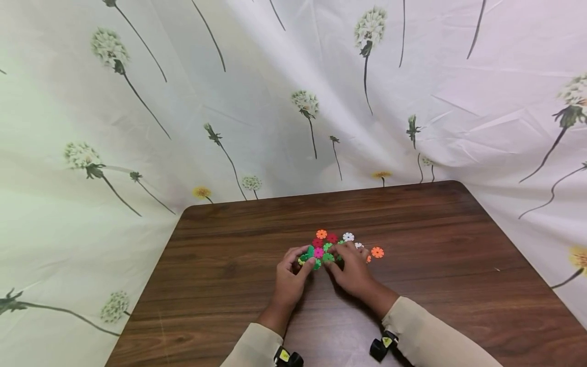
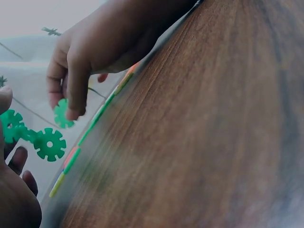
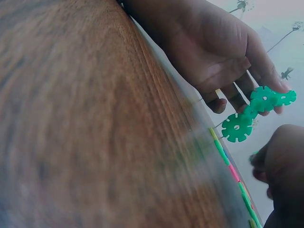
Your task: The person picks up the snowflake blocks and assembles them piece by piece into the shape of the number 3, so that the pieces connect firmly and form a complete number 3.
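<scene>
In the head view my left hand (image 1: 289, 283) holds a short chain of interlocked green notched discs. The left wrist view shows that green chain (image 2: 50, 144) hanging past the fingers. It also appears in the right wrist view, where the thumb and fingertips of the left hand (image 3: 213, 52) pinch the upper green disc (image 3: 264, 99). Opposite, my right hand (image 1: 355, 274) pinches a single green notched disc (image 2: 61, 114) between thumb and fingers, apart from the chain. Under and beyond both hands lie loose flat discs, among them a pink one (image 1: 318, 253).
The discs lie on a dark wooden table (image 1: 229, 265). Past the hands are a red disc (image 1: 332, 238), a white disc (image 1: 348, 237) and an orange disc (image 1: 321, 234); another orange disc (image 1: 377, 252) sits to the right. A flower-print cloth (image 1: 266, 127) hangs behind the table.
</scene>
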Available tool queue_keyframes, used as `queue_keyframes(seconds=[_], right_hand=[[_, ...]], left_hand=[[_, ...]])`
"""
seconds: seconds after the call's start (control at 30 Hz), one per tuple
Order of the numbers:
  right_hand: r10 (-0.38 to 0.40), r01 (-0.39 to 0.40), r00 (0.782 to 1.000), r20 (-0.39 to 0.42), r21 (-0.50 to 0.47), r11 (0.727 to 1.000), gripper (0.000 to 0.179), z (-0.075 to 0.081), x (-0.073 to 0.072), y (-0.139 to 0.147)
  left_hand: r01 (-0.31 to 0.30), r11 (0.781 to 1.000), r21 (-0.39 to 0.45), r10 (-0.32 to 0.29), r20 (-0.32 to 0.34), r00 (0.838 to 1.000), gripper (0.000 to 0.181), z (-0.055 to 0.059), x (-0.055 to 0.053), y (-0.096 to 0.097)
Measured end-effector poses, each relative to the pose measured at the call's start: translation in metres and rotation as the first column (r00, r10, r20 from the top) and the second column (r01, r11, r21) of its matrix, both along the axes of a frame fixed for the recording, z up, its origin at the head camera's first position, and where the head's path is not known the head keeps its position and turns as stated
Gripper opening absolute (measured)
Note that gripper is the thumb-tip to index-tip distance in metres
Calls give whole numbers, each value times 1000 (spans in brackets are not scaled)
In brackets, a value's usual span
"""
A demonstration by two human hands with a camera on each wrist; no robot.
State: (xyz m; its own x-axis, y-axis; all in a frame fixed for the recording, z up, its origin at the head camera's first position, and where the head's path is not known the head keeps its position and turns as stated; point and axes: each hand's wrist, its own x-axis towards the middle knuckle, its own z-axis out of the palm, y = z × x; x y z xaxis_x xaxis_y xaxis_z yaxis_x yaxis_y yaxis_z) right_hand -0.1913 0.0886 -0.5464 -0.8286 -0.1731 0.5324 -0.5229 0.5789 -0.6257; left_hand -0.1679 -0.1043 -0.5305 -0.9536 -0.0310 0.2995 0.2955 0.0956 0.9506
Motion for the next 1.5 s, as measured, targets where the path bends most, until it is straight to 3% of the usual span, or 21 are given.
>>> queue_keyframes(seconds=[0.23, 0.4, 0.57, 0.8, 1.5], right_hand=[[38, -64, 976, -212, -119, 991, 36, 4, 0, 1], [75, -123, 957, -279, -160, 979, 40, 8, 1, 1], [91, -142, 949, -303, -151, 978, 44, 11, 3, 2], [122, -165, 956, -267, -145, 976, 41, 15, 6, 2], [192, -235, 927, -321, -102, 966, 52, 19, 8, 1]], left_hand=[[-9, 1000, -6, 9, 27, 1000, 29, 2, 2, 1], [12, 1000, -19, -12, 11, 1000, 31, 2, 2, 3], [31, 999, -26, -31, 15, 999, 29, 0, 2, 3], [34, 998, -54, -35, -12, 999, 28, -3, 0, 3], [64, 992, -108, -65, -6, 998, 26, 0, 2, 0]])
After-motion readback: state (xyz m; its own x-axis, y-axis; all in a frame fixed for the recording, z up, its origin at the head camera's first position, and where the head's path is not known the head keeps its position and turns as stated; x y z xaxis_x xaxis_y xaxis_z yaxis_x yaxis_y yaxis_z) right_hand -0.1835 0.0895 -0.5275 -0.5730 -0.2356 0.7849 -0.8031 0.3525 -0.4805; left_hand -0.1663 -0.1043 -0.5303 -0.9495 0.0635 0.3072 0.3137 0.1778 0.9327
